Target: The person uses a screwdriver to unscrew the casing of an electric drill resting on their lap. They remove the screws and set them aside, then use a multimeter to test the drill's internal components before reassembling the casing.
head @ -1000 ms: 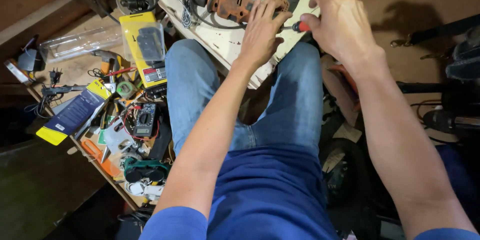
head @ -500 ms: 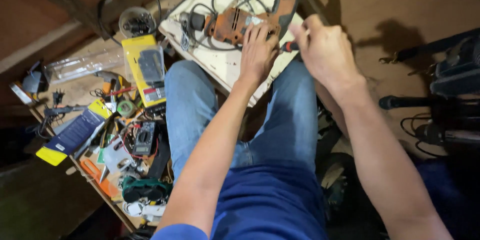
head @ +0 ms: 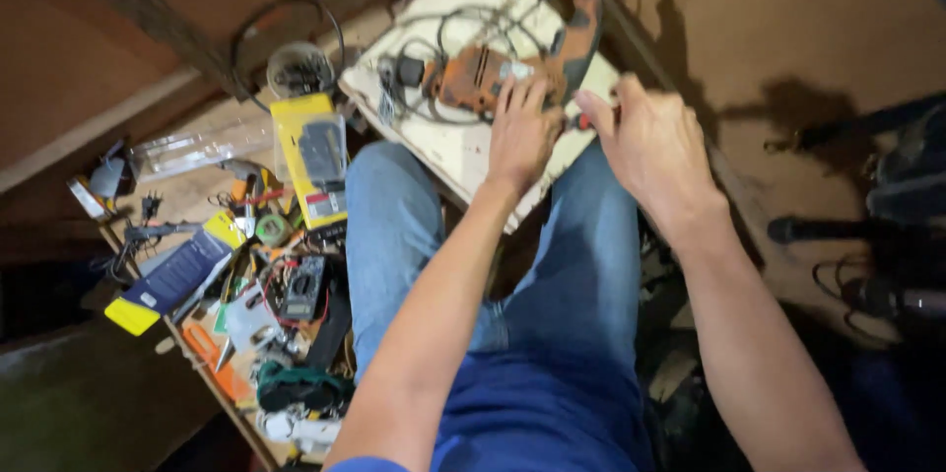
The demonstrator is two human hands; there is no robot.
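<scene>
A cluttered repair workshop: orange power drill [head: 493,73] on a white board [head: 458,152], multimeter [head: 302,287], pliers, loose wires and packaged tools spread over a wooden bench [head: 187,198].

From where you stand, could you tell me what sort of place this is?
Probably a home repair workshop. An orange power drill lies on a white board under the left hand, and a multimeter sits among scattered hand tools and wires on the floor.

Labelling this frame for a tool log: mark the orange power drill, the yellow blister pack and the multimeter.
orange power drill [head: 471,78], head view, on its orange body left of the left hand.
yellow blister pack [head: 313,159], head view, on the pack's middle.
multimeter [head: 302,287], head view, on its dark front face.
</scene>
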